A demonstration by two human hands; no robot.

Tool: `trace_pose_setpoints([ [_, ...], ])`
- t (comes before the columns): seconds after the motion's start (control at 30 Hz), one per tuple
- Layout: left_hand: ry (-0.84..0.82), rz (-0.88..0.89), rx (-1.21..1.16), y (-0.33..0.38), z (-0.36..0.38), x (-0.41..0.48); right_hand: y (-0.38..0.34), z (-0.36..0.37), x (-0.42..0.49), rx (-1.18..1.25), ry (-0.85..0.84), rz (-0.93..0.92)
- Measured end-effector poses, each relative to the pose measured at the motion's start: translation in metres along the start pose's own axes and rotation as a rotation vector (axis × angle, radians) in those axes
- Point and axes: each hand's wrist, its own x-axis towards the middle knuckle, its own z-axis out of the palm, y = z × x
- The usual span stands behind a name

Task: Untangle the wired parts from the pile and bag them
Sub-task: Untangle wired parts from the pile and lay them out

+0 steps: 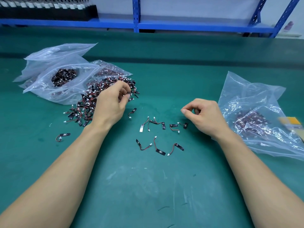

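Note:
A tangled pile of wired parts (85, 104), small black boards with red-black leads and white plugs, lies at centre left on the green mat. My left hand (111, 102) is over the pile's right edge and pinches a part at its fingertips. My right hand (205, 116) hovers to the right, fingers curled, with nothing visible in it. Several separated parts (160, 137) lie spread out between my hands. A clear bag (256, 119) holding sorted parts lies at the right, beside my right wrist.
Several clear zip bags (60, 76), some with parts inside, lie behind the pile at the left. One stray part (63, 136) lies left of my left forearm. A yellow object (291, 123) sits at the right edge. A blue shelf frame (136, 14) runs along the back.

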Motion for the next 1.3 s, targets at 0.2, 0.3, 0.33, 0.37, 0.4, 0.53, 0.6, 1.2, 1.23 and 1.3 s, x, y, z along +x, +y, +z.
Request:
trace_pose_setpoints([
  [0.2,-0.284,-0.011,0.284,0.006,0.001,-0.004,0.000,0.000,0.000,-0.006,-0.005,0.001],
  [0.3,-0.346,-0.017,0.360,0.009,0.001,-0.005,-0.001,-0.001,0.000,-0.007,-0.004,0.006],
  [0.33,-0.357,-0.019,0.363,0.009,0.001,-0.005,-0.001,-0.001,0.000,-0.008,-0.004,0.005],
  [0.37,-0.363,-0.024,0.356,0.010,0.001,-0.005,-0.002,-0.001,0.000,-0.009,-0.005,0.005],
  [0.4,-0.365,-0.029,0.345,0.010,0.001,-0.005,-0.002,-0.001,0.000,-0.009,-0.005,0.006],
  [0.53,-0.376,-0.006,0.335,0.009,0.002,-0.007,-0.002,-0.001,0.000,-0.006,-0.004,0.013],
  [0.6,-0.355,0.018,0.327,0.010,0.002,-0.008,-0.002,-0.001,-0.001,-0.004,0.000,0.012],
  [1.2,-0.516,0.555,-0.160,0.117,0.037,-0.056,0.008,-0.009,0.011,0.374,0.145,0.273],
  [1.23,-0.501,0.550,-0.191,0.116,0.038,-0.056,0.008,-0.008,0.011,0.371,0.143,0.274],
  [1.3,-0.470,0.537,-0.235,0.117,0.040,-0.057,0.008,-0.007,0.012,0.372,0.142,0.277],
])
